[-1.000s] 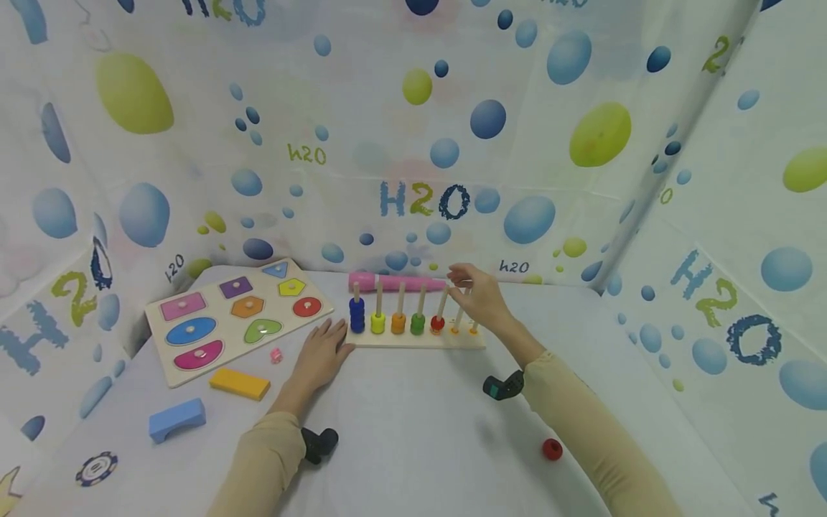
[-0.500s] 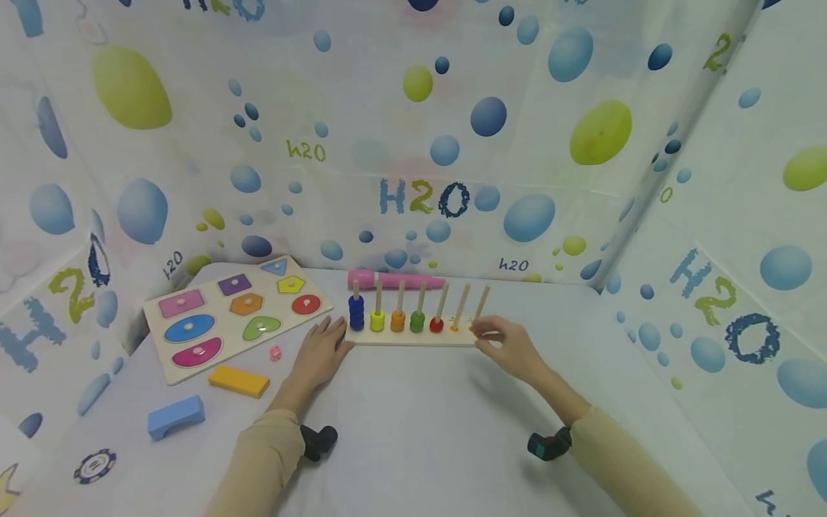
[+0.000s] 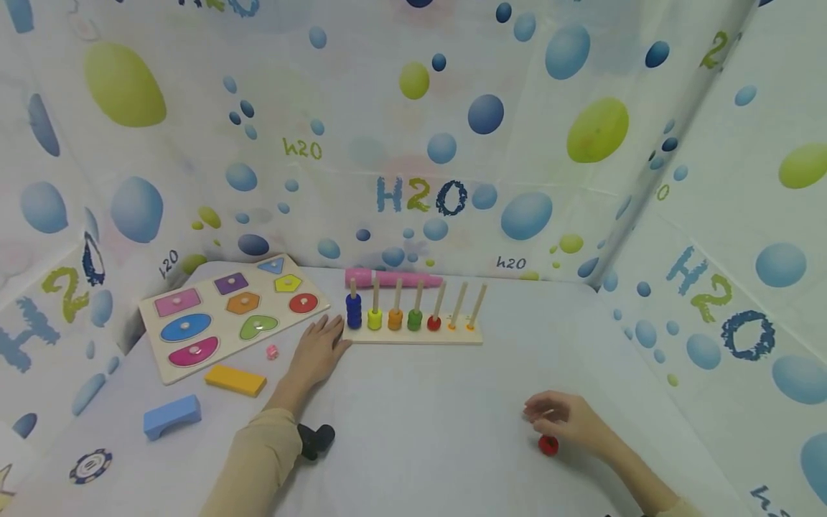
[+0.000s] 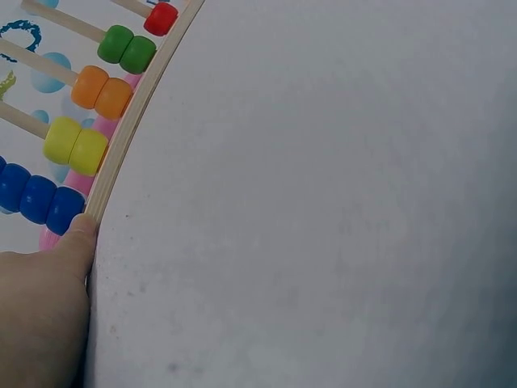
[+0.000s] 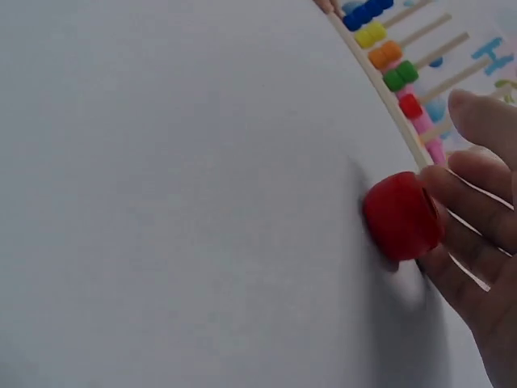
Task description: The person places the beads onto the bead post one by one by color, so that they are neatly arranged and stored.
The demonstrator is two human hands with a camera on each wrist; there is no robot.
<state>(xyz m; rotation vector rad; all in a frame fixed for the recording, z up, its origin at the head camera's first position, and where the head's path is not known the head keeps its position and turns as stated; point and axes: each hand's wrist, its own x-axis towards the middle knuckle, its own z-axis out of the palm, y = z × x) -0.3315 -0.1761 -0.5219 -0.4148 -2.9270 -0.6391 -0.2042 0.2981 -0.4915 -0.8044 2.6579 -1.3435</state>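
Observation:
A wooden peg board [image 3: 413, 339] stands at the middle back of the table. Its pegs carry blue beads [image 3: 354, 312], two yellow, two orange, two green and one red bead [image 3: 434, 322]; the two rightmost pegs are bare. My left hand [image 3: 316, 350] rests at the board's left end, the thumb touching its edge in the left wrist view. Far to the right, my right hand [image 3: 571, 424] hovers with loosely bent fingers by a loose red bead [image 5: 400, 214]. In the right wrist view the fingers are behind and beside that bead, not closed round it; whether they touch it I cannot tell.
Behind the board lies a pink marker-shaped object [image 3: 394, 278]. A shape puzzle board [image 3: 220, 305] is at the left, with a small pink cube [image 3: 272, 352], a yellow block [image 3: 235, 380], a blue arched block [image 3: 172, 416] and a poker chip [image 3: 90, 466] nearer.
My right hand was over the right pegs, then at the board's right end. It has since moved down and right to the loose red bead. The left hand stays in place.

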